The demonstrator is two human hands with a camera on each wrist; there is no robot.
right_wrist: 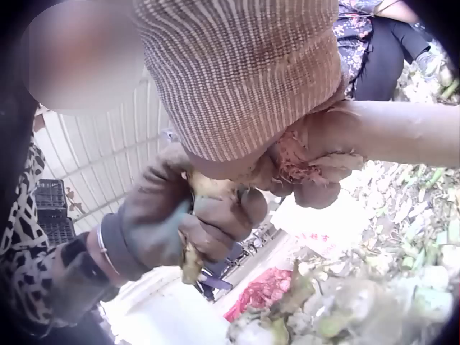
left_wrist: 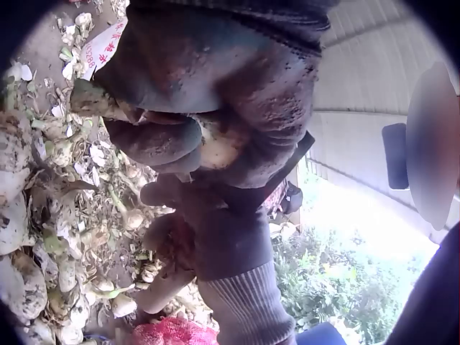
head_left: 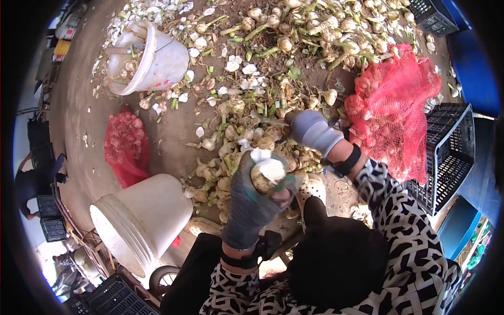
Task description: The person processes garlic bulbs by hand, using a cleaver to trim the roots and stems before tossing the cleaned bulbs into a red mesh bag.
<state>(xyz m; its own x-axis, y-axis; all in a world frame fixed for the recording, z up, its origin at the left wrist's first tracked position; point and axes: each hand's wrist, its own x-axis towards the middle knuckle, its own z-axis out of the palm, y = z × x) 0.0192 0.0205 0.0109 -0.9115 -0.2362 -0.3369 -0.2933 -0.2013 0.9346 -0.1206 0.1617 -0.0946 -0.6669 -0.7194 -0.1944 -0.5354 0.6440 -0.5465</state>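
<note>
My left hand (head_left: 249,202), in a dirty grey glove, grips a garlic bulb (head_left: 268,176). In the left wrist view its fingers curl round the bulb, and a stem stub (left_wrist: 93,99) sticks out past them. My right hand (head_left: 315,131), in a pale glove with a ribbed cuff, is ahead and to the right, over the garlic heap (head_left: 231,142). It holds a tool with a thick pale round handle (right_wrist: 410,133); its working end is mostly hidden by the hands. Reddish shreds (right_wrist: 298,162) cling at that hand's fingers.
A tipped white bucket (head_left: 170,60) lies at far left, another white bucket (head_left: 152,210) nearer. Red mesh bags of garlic stand left (head_left: 126,139) and right (head_left: 391,105), the latter beside a black crate (head_left: 446,152). More garlic (head_left: 331,26) and peelings cover the ground beyond.
</note>
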